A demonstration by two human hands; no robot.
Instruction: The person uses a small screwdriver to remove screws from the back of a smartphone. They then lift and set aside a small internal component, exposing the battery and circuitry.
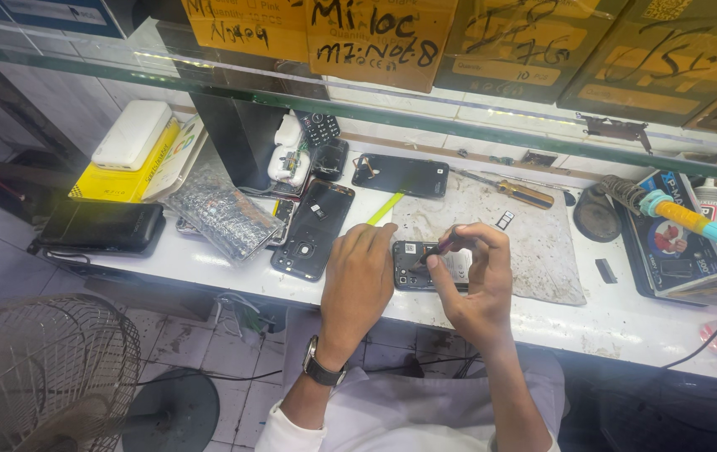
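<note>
The left hand (358, 280) lies palm down on the white bench (208, 264), its fingers close together and curled over the left end of an opened phone (425, 266), pressing it flat; a dark watch (322, 370) sits on that wrist. The right hand (477, 280) is closed in a pinch, thumb and forefinger gripping a thin dark tool (440, 248) that slants down and to the left, its tip touching the phone's exposed inside; the other fingers are bent loosely beneath. The opened phone rests at the near left corner of a stained grey mat (534, 251), half on it, between the two hands and close to the bench's front edge.

Just left of the left hand lies a black phone back cover (312, 230), tilted, with another dark phone (400, 176) further back; a yellow-green strip (385, 209) lies between them. A screwdriver with an amber handle (519, 194) rests at the mat's far edge; a small white part (506, 219) lies on the mat near the right hand. To the right, well apart, a soldering iron with a blue and yellow grip (685, 216) hangs over a printed box (678, 251). At the far left sit a black pouch (99, 226), a white power bank (133, 134) on a yellow box (120, 180), and a crinkled silver bag (216, 213); a wire fan guard (40, 377) stands on the floor below.
</note>
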